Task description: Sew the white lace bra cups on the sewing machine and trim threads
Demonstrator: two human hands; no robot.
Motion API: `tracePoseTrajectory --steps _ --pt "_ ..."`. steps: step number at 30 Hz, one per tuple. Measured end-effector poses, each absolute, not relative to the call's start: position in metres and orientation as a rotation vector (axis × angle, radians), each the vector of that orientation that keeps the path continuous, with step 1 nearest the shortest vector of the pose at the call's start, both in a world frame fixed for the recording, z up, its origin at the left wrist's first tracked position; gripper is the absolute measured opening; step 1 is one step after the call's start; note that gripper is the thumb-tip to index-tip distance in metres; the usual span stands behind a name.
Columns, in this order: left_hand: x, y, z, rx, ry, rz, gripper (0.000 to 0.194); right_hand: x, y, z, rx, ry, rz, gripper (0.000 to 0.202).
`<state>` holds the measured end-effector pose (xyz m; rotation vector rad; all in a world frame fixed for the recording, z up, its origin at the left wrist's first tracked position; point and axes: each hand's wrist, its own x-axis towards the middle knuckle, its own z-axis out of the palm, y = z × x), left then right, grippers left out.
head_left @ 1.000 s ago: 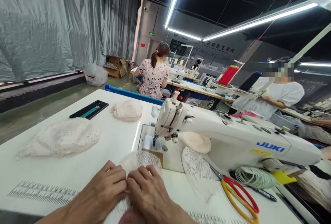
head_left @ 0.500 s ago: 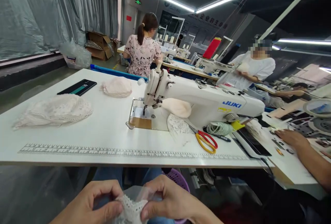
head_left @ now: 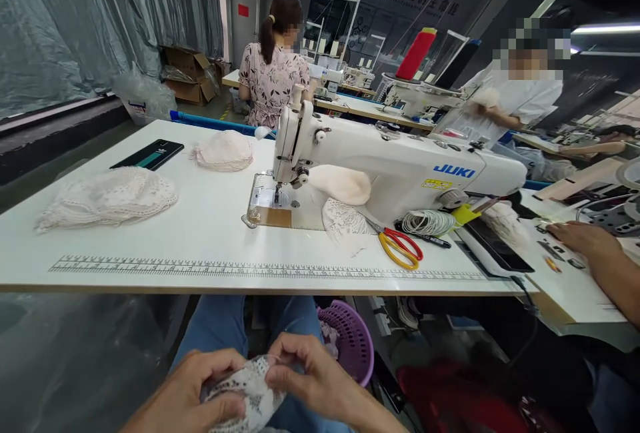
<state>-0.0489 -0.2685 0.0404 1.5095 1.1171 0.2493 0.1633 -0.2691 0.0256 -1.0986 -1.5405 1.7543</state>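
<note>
The left hand and right hand are close together, both pinching a white lace piece between thumb and fingers, low over the blue jeans and below the table's front edge. Just beyond the right hand, a purple basket stands beside the knees with pale fabric in it. Above, a ruler scale runs along the near edge of the white table. On that table the sewing machine has a pale cup-shaped piece under its arm and another lace piece in front, touching the tips of red-and-yellow scissors. A coil of pale cord and a black marker lie near the scissors. To the left are a large lace stack, a smaller stack and a dark phone. Farther out, another person's hand rests on the neighbouring table at right, a person in a floral top sits ahead, back turned, and a person in white is beyond the machine
</note>
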Motion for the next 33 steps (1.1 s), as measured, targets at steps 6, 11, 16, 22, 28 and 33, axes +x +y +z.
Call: tracePoseTrajectory --steps 6,11,16,22,28,33 --pt "-0.047 -0.268 0.032 1.658 1.215 0.098 0.035 0.162 -0.274 0.025 -1.184 -1.615 1.628 0.040" --pt "-0.051 -0.266 0.030 1.618 1.206 0.120 0.028 0.155 -0.272 0.016 -1.225 -1.636 1.546 0.037" --pt "-0.044 -0.261 0.036 1.469 1.089 0.256 0.031 0.157 -0.268 0.019 -1.176 -1.795 1.552 0.029" --pt "-0.058 -0.256 0.027 1.116 0.995 0.289 0.043 0.169 -0.264 0.021 -1.004 -1.702 1.820 0.038" --pt "-0.066 -0.260 0.017 0.993 0.999 0.295 0.044 0.175 -0.262 0.017 -0.857 -1.487 2.126 0.041" --pt "-0.060 -0.263 0.018 0.886 0.998 0.271 0.045 0.175 -0.263 0.009 -0.829 -1.487 2.135 0.051"
